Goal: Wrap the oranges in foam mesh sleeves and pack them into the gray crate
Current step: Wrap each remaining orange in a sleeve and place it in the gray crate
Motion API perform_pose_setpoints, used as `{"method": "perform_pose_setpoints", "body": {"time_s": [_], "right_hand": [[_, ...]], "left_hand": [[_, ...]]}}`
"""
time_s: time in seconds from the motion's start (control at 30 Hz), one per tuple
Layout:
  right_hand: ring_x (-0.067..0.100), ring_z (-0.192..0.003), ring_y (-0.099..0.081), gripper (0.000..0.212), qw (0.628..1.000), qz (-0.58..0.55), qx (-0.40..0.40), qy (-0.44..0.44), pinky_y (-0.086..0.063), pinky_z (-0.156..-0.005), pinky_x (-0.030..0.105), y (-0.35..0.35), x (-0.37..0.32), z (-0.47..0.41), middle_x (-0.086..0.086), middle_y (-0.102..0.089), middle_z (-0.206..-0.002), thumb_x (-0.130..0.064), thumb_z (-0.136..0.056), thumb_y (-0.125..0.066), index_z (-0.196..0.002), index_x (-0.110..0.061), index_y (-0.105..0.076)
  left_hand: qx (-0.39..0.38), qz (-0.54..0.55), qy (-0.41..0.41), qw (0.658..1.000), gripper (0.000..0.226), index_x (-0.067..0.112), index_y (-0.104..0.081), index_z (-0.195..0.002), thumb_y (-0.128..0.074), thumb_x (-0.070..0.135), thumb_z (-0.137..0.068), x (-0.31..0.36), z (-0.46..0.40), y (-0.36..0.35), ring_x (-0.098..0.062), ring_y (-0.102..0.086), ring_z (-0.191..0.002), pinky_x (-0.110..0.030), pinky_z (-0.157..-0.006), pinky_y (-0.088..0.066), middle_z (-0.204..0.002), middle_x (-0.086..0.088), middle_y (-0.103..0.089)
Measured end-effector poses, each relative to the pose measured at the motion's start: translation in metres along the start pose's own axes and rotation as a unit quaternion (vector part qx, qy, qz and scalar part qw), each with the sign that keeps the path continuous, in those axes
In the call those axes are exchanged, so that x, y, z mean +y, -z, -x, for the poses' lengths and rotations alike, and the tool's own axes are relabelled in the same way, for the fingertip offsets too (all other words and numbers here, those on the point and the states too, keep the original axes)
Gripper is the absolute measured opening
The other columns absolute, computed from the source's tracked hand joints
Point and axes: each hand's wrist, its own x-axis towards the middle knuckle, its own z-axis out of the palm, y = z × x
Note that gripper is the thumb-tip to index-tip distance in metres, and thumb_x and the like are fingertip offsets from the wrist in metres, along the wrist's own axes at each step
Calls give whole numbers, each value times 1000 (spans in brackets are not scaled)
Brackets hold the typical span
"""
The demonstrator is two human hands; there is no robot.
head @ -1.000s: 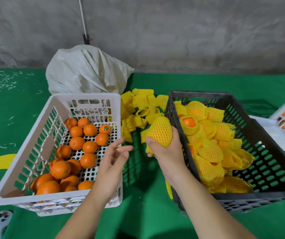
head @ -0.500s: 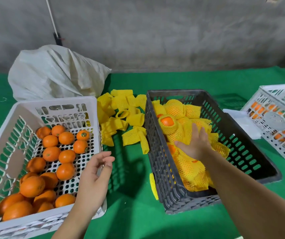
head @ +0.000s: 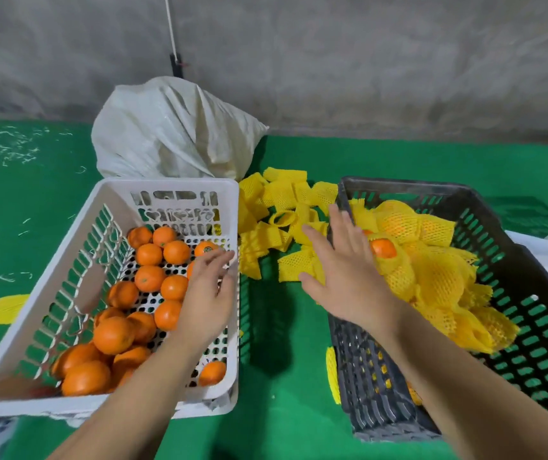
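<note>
Both hands are empty and between jobs here: the left hand (head: pixel 206 293) hangs over the white crate (head: pixel 50 287) with fingers loosely spread above the bare oranges (head: pixel 148 278), gripping nothing, while the right hand (head: pixel 342 277) sits flat-fingered and released over the near-left rim of the gray crate (head: pixel 531 247), reaching toward the loose sleeves (head: pixel 285 194) heaped on the green mat (head: pixel 282 376) between the two crates. Wrapped oranges (head: pixel 431 273) are piled along the left side of the gray crate, so this looks like the start of a fresh cycle: fetch a fruit, fetch a sleeve. Next up, I'd say, the left drops onto one orange and curls round it while the right pinches a single sleeve off the heap without dragging its neighbours along. Mind the edges: the white crate's right wall stands just beside the left fingertips, and the gray rim is right under the right wrist. Open room lies in the gray crate's right half and on the mat strip between the crates, with a white sack (head: pixel 173 134) blocking the far side.
</note>
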Motion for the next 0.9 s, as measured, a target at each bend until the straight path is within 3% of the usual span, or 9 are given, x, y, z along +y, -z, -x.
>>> {"method": "perform_pose_setpoints", "body": {"time_s": [0.1,0.2,0.3,0.37,0.47,0.6,0.7,0.77,0.9], "right_hand": [[31,-153,27,82,968,54,-244,6,9,-124,48,-32,-17,-27,10,35,-164,-59,-96,-52,-162,-40,-8],[35,-154,23,76,931,79,-355,-22,5,-125,49,-59,-20,-56,14,30,-165,-55,-99,-51,-162,-40,-13],[34,-155,22,72,921,85,-379,-32,1,-126,49,-81,-16,-86,11,31,-165,-49,-99,-52,-162,-38,-18],[32,-155,22,72,913,97,-394,-35,-1,-127,50,-94,-14,-109,9,32,-165,-46,-100,-53,-163,-34,-19],[34,-154,23,71,910,111,-399,-34,-1,-127,50,-107,-17,-135,9,33,-165,-43,-101,-53,-163,-30,-21],[33,-152,28,64,905,146,-400,-18,3,-127,49,-126,-20,-156,9,34,-164,-34,-103,-53,-161,-24,-29],[33,-152,30,63,891,174,-419,-9,5,-127,49,-143,-16,-166,9,34,-164,-27,-104,-52,-161,-20,-29],[34,-152,30,63,890,177,-420,-13,4,-127,49,-151,-11,-172,8,32,-165,-26,-103,-53,-161,-18,-30],[32,-154,24,71,911,149,-383,-35,3,-127,48,-165,0,-179,3,24,-169,-30,-104,-53,-163,-14,-18]], "left_hand": [[-40,-105,53,992,55,5,-33,-161,-49,9,-109,-28,-32,-3,-33,-27,-152,-33,-121,-29,-162,-19,-25],[-79,-207,78,972,83,11,-8,-168,-60,13,-103,-54,-51,-9,-48,-24,-150,-53,-120,-27,-166,-24,-18],[-129,-306,107,937,100,32,12,-167,-62,26,-100,-80,-61,-16,-46,-17,-155,-53,-125,-21,-174,-14,-3],[-156,-358,107,914,100,39,19,-164,-55,20,-98,-92,-76,-17,-45,-8,-158,-55,-128,-15,-176,-9,9],[-209,-407,96,884,98,42,18,-163,-48,11,-99,-99,-103,-18,-44,4,-160,-57,-129,-7,-174,-3,22],[-268,-439,112,850,92,42,20,-163,-46,16,-104,-115,-131,-22,-43,2,-160,-55,-128,-9,-173,-2,26],[-296,-404,144,854,95,36,22,-163,-52,34,-104,-128,-140,-34,-45,-11,-158,-52,-122,-29,-174,-7,18],[-260,-399,149,866,96,28,21,-165,-54,32,-103,-135,-144,-43,-47,-25,-149,-50,-115,-36,-169,-14,3],[-195,-376,176,889,78,29,-18,-160,-61,17,-95,-144,-157,-52,-48,-45,-131,-52,-96,-47,-157,-17,-18]]}}
